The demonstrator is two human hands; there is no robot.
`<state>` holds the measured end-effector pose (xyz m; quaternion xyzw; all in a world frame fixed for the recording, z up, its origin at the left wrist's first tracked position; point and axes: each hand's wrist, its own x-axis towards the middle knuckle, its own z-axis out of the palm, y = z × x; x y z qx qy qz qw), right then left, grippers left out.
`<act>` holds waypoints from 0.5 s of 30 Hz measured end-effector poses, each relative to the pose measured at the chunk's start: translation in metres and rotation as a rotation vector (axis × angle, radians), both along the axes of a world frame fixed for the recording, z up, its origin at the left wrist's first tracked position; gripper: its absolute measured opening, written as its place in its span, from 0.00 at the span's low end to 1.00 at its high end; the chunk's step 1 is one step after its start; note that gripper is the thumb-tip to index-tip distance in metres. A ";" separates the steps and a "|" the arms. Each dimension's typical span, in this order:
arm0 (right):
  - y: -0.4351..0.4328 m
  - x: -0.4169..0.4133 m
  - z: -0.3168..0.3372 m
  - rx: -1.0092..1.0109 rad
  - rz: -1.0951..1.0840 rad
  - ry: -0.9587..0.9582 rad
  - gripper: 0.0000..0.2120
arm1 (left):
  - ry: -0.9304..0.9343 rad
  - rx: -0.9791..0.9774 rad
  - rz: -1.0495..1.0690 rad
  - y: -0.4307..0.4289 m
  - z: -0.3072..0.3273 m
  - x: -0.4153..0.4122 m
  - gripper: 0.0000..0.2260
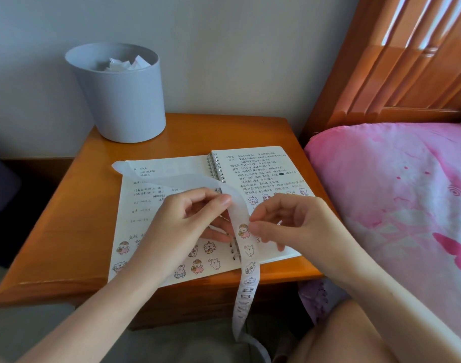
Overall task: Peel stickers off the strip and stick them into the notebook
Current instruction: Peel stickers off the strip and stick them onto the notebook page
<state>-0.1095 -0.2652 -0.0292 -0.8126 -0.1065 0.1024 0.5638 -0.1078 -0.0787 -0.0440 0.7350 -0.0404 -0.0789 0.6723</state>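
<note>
An open spiral notebook (253, 171) lies on the wooden bedside table (75, 231). Its pages carry handwriting, and several cartoon stickers (198, 265) sit along the lower left page. A long white sticker strip (243, 289) runs from the notebook's upper left, between my hands, and hangs over the table's front edge. My left hand (187, 221) pinches the strip's bare upper part over the spiral. My right hand (284, 218) pinches at the strip's right edge beside a pink-and-brown sticker (243, 230).
A grey round bin (122, 95) with crumpled white paper stands at the table's back left. A bed with a pink cover (394, 200) and an orange wooden headboard (407, 61) borders the table on the right. The wall is behind.
</note>
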 end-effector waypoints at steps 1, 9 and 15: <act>-0.001 0.000 0.000 -0.007 -0.011 -0.014 0.03 | 0.006 -0.011 -0.017 0.000 0.001 0.000 0.12; -0.002 0.000 0.000 -0.039 -0.037 -0.078 0.04 | 0.052 0.055 -0.115 -0.002 0.001 -0.001 0.05; 0.000 -0.001 0.000 -0.068 -0.035 -0.114 0.03 | 0.031 0.077 -0.088 -0.003 0.000 -0.001 0.05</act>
